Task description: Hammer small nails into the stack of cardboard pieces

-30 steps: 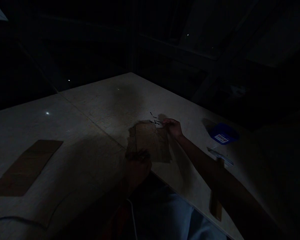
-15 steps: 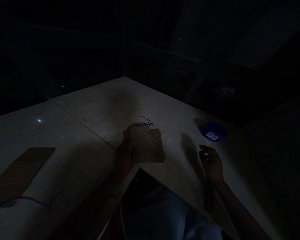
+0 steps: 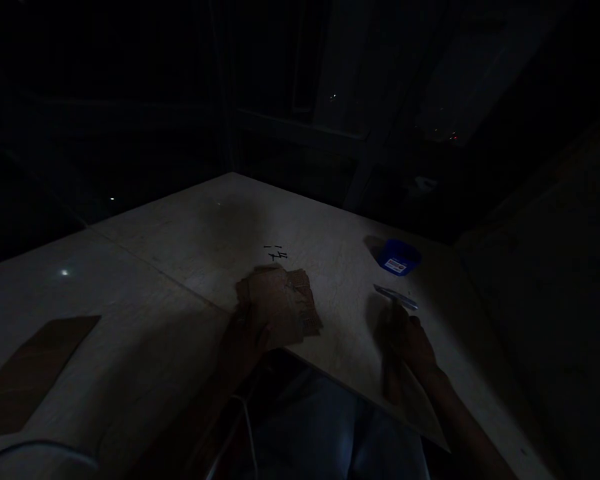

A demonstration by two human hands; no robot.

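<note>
My left hand point(image 3: 243, 340) is closed on the near left edge of a torn brown piece of cardboard point(image 3: 275, 307), its thumb lying over the top. The cardboard looks layered, with ragged corrugated parts on its right side. My right hand point(image 3: 410, 341) is over the table to the right, fingers curled together; whether anything is in them is too dark to make out. Just beyond its fingertips lies a slim, pale utility knife point(image 3: 396, 296). Several small black screws point(image 3: 279, 255) lie past the cardboard's far edge.
A blue plastic tub point(image 3: 399, 257) with a white label stands at the right. A flat cardboard strip point(image 3: 40, 373) lies at the left, near a pale cable point(image 3: 40, 445). The stone-like tabletop point(image 3: 180, 227) has its near edge by my lap. The surroundings are very dark.
My right hand has moved nearer and its fingers have curled in, uncovering the utility knife. My left hand keeps hold of the cardboard. The camera view has shifted slightly.
</note>
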